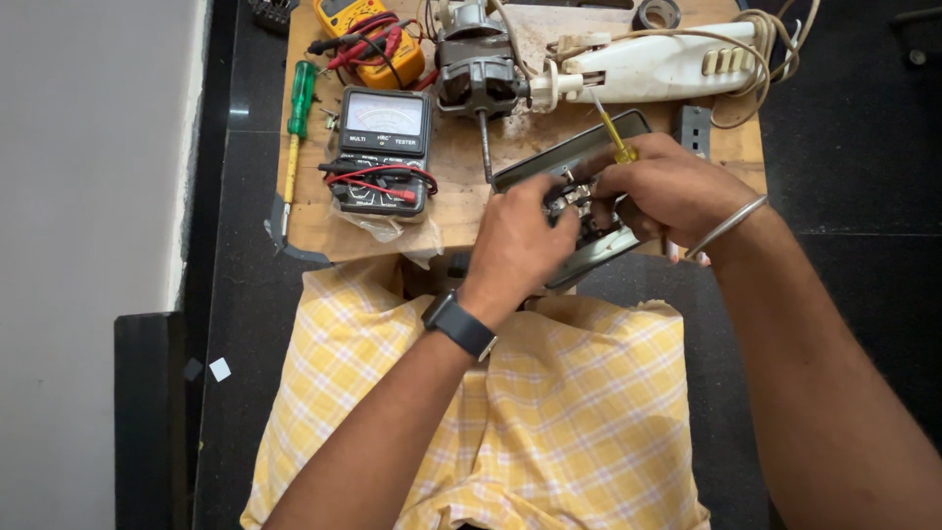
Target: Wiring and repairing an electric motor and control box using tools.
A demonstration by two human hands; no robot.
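Frame centre: left hand (515, 245) fingers grasp metal casing (579, 157); right hand (667, 186) fingers clenched on yellow screwdriver (615, 137), over table (461, 211).

Just left of my left hand (515, 245) lies a black meter (381, 147) on the board; its pale rectangular dial window (386, 114) sits at the far end, with a narrow dark label strip (384, 139) beneath it. Farther off, up and left of both hands, a yellow meter (378, 44) shows a small grey screen (340, 6), cut by the frame's edge.
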